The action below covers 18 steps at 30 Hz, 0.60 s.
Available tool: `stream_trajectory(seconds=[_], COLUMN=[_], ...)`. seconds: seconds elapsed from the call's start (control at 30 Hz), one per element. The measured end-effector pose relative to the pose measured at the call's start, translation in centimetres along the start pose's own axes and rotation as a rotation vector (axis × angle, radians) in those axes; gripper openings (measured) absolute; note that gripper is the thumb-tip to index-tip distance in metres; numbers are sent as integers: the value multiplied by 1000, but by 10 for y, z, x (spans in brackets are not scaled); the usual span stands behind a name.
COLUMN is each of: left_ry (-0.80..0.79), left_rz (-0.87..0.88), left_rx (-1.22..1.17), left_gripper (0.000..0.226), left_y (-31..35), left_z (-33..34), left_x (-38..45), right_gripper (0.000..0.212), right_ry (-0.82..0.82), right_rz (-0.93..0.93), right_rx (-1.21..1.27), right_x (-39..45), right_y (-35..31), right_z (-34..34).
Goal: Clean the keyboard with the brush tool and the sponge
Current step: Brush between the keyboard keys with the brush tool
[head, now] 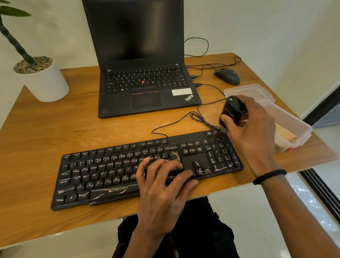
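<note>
A black keyboard (111, 170) streaked with white dust lies near the front edge of the wooden table (43, 138). My left hand (161, 188) rests on its right-centre keys with spread, fairly straight fingers. My right hand (252, 130) grips a black brush tool (232, 109), held tilted over the keyboard's far right corner, its lower end close to the top of the number pad. Inside a clear plastic box (295, 127) at the table's right edge shows a tan piece that may be the sponge (285, 135); I cannot tell for sure.
An open black laptop (143, 86) stands behind the keyboard, with cables (194, 118) running between them. A black mouse (227, 76) lies at the back right. A white plant pot (43, 79) sits at the back left corner. The box lid (247, 92) lies behind my right hand.
</note>
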<state>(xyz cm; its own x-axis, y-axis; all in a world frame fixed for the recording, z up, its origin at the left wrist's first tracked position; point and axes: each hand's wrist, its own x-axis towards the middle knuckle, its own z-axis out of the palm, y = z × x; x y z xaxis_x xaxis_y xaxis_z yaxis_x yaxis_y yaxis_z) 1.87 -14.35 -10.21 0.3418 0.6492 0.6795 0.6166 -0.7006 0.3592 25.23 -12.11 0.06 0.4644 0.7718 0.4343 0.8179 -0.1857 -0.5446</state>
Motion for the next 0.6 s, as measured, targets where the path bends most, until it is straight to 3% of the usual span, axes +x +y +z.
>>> stream_trajectory(seconds=[0.13, 0.33, 0.47, 0.6], left_ry=[-1, -6, 2, 2], left_rz=[-4, -2, -2, -3], left_rx=[1, 2, 2, 9], left_gripper=[25, 26, 26, 26], left_y=[0, 0, 0, 0], left_z=[0, -1, 0, 0], left_x=[0, 0, 0, 0], right_gripper=[54, 52, 53, 54], right_ry=[-25, -155, -13, -27], right_rz=[-22, 79, 27, 9], right_rx=[-20, 205, 7, -48], right_x=[-4, -8, 1, -2], right_y=[-5, -15, 0, -3], right_z=[4, 7, -3, -3])
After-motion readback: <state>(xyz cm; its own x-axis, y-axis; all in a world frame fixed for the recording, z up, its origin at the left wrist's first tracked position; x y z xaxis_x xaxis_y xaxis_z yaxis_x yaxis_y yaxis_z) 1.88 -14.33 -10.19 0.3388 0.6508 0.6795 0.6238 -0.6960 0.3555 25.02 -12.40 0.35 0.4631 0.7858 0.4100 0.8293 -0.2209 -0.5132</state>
